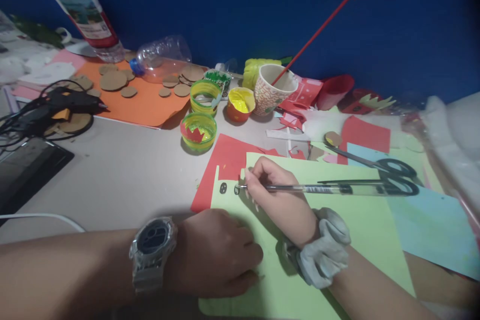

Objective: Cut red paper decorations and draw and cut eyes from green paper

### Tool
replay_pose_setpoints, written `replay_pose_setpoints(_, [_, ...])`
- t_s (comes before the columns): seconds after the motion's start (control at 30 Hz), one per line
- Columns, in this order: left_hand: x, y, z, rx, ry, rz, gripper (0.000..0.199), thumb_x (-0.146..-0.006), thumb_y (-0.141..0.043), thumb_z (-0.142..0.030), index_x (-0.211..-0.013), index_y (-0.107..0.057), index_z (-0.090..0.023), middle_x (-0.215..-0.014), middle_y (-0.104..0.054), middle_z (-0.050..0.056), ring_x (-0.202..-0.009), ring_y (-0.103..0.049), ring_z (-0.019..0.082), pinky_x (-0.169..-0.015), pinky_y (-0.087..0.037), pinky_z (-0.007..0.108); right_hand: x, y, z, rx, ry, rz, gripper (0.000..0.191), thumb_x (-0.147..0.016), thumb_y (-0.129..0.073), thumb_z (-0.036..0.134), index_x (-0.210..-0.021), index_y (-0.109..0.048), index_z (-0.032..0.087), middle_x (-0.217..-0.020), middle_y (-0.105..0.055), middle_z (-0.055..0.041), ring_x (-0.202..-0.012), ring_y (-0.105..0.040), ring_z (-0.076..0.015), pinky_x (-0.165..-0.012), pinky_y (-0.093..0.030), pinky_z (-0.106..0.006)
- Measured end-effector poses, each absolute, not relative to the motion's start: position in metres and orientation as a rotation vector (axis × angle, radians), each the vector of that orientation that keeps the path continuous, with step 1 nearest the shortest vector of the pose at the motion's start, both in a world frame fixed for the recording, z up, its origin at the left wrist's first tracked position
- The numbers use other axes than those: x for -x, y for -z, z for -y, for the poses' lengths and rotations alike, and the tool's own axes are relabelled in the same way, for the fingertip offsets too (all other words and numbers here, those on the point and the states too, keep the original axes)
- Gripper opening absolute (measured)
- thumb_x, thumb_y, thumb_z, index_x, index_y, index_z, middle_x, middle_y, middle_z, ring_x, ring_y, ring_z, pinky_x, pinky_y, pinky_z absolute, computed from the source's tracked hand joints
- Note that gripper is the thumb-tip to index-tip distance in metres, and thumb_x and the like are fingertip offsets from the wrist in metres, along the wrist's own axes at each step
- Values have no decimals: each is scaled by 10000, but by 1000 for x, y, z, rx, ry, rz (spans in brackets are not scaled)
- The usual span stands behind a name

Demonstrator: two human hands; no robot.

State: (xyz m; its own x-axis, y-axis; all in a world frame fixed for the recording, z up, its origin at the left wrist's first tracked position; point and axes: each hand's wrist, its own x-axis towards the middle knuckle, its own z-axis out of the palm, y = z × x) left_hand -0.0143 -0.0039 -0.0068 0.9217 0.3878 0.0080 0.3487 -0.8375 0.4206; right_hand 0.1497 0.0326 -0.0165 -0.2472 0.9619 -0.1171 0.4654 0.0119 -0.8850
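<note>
My right hand point(275, 187) is closed around a clear pen point(318, 189) with dark ink inside. The pen's tip touches a light green paper sheet point(360, 225) beside two small black ovals point(229, 189) drawn near a notch in its upper left edge. My left hand point(215, 255) rests palm down on the sheet's lower left part, its fingers curled under and nothing seen in them. A watch point(153, 237) is on my left wrist, and a grey scrunchie point(322, 252) on my right. Red paper point(204, 195) lies partly beneath the green sheet.
Black-handled scissors point(397, 167) lie to the right, by blue paper point(438, 225). Behind stand a patterned paper cup point(272, 92) with a red stick, and small green-yellow rings point(198, 132). A glue gun point(71, 102), cardboard discs point(112, 80) and a tall bottle point(84, 10) are on the left.
</note>
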Motion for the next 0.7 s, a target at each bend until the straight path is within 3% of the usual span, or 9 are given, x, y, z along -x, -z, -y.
replay_pose_setpoints(0.7, [14, 7, 2, -2650, -139, -514, 209, -883, -477, -333, -741, -513, -184, -707, -585, -14, -607, -509, 145, -504, -331, 332, -151, 17, -32, 1460, -1222, 1654, 275, -909, -452, 329, -678, -351, 218, -540, -434, 70, -455, -409, -81, -465, -345, -209])
